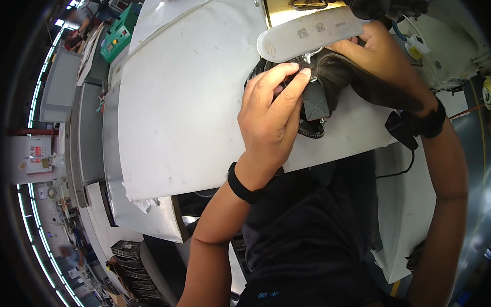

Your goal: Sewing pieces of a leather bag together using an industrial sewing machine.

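Note:
A black fabric piece, seemingly part of a bag [335, 73], lies bunched under the pale head of a sewing machine [314, 32]. My left hand [267, 113] grips its left side, fingertips close to the metal presser foot [308, 57]. Beside those fingers hangs a dark patch [316, 103] with crossed stitching, and a zipper edge [312, 133] curves below it. On the far right side, my right hand [383, 56] holds the same piece, its fingertips partly hidden by the machine head and the fabric.
A white worktable [188, 103] spreads left of the machine, its front edge worn. A small white bottle [417, 48] stands at the right by the machine body. Several black pieces [136, 269] are stacked at lower left; a green box [120, 34] stands beyond the table.

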Demonstrator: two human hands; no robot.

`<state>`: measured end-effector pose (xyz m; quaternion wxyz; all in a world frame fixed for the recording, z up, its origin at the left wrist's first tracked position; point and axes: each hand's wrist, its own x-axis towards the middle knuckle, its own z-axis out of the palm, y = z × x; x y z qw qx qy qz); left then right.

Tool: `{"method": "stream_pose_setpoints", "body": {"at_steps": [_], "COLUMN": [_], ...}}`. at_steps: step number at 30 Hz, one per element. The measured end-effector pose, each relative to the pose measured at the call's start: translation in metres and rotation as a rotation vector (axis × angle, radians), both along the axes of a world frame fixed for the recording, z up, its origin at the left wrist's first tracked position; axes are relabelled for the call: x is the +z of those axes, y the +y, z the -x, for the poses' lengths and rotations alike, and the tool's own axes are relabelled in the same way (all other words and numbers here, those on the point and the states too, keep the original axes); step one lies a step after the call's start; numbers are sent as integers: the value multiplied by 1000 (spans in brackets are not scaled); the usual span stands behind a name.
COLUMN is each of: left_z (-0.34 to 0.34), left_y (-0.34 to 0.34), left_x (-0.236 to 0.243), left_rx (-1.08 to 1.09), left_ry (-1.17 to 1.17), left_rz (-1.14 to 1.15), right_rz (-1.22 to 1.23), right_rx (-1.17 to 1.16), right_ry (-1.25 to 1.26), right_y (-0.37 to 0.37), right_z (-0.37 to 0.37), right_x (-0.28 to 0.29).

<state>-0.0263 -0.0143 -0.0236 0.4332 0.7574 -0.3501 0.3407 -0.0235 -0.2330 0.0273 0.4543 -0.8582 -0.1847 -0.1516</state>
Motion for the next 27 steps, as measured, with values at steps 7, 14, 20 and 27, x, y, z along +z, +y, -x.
{"method": "stream_pose_setpoints", "body": {"at_steps": [7, 14, 20, 27], "left_z": [-17, -4, -3, 2], "left_y": [14, 7, 7, 4], "left_x": [7, 4, 2, 5], "left_rx": [-114, -139, -115, -59], "left_ry": [-204, 94, -75, -47], "left_rz": [-111, 15, -72, -93], "right_rz": [-100, -111, -71, -240], "right_rx": [-37, -36, -3, -32], "right_ry": [166, 24, 13, 232], "right_y": [-3, 0, 3, 5], "right_z": [-1, 1, 4, 3], "right_x": [1, -3, 2, 6]}}
